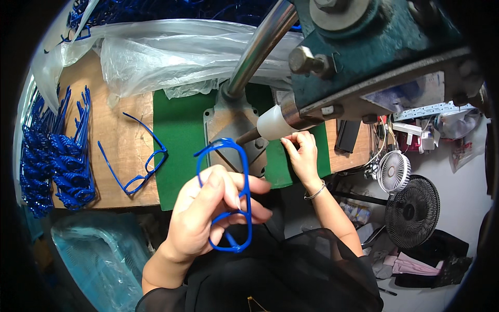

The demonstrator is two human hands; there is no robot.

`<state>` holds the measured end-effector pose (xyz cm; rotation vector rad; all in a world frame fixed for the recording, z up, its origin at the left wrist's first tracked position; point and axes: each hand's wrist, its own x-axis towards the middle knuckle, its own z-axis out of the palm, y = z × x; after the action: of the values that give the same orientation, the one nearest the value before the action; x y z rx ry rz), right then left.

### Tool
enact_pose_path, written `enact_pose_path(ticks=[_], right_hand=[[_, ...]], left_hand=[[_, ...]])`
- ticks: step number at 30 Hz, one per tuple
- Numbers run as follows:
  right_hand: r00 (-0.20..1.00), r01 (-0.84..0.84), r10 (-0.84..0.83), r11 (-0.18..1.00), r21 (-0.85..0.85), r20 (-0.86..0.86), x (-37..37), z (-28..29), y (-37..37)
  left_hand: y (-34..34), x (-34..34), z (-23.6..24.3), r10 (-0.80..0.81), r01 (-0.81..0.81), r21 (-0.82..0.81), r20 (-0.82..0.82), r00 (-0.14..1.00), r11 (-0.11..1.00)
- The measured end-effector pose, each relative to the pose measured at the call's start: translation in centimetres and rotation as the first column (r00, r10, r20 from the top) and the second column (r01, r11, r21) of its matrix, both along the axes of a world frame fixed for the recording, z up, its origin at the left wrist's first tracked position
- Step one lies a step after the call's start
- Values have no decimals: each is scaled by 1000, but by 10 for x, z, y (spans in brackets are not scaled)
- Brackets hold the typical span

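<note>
Raised before me, a blue eyeglass frame (246, 179) is gripped in my left hand (200, 208). It is tilted upright, and its rims have no visible lenses. Thumb and fingers close around the middle of the frame. My right hand (303, 156) rests on the green mat (179, 140), just right of the machine's white collar (275, 124). Its thumb lies apart from the bent fingers, with nothing seen between them. Another blue eyeglass frame (150, 161) lies with its temples spread on the wooden table (127, 117), left of the mat.
A heavy green bench machine (384, 57) overhangs the mat from the upper right, its metal post (262, 47) behind. Stacked blue frames (73, 156) sit at far left. Plastic sheeting (156, 57) covers the back. A blue basket (99, 255) stands below left; fans (412, 210) stand right.
</note>
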<state>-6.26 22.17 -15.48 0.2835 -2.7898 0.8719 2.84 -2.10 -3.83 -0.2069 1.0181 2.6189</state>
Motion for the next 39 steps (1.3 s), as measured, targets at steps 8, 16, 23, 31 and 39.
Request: enact_pose_path(ticks=[8, 16, 23, 31, 39], right_hand=[[995, -57, 64, 993, -103, 71, -7, 15, 5], [763, -630, 646, 734, -254, -22, 36, 127, -69], [670, -739, 730, 639, -215, -135, 29, 130, -74], [683, -687, 728, 615, -386, -56, 27, 125, -70], [667, -665, 745, 581, -469, -23, 26, 124, -67]], left_hand=[[7, 8, 1, -144, 145, -210, 24, 989, 967], [7, 18, 1, -271, 266, -218, 9, 963, 939], [-5, 25, 5, -323, 309, -256, -13, 946, 916], [-2, 22, 2, -350, 333, -257, -24, 936, 907], [0, 22, 3, -363, 302, -400, -84, 928, 865]])
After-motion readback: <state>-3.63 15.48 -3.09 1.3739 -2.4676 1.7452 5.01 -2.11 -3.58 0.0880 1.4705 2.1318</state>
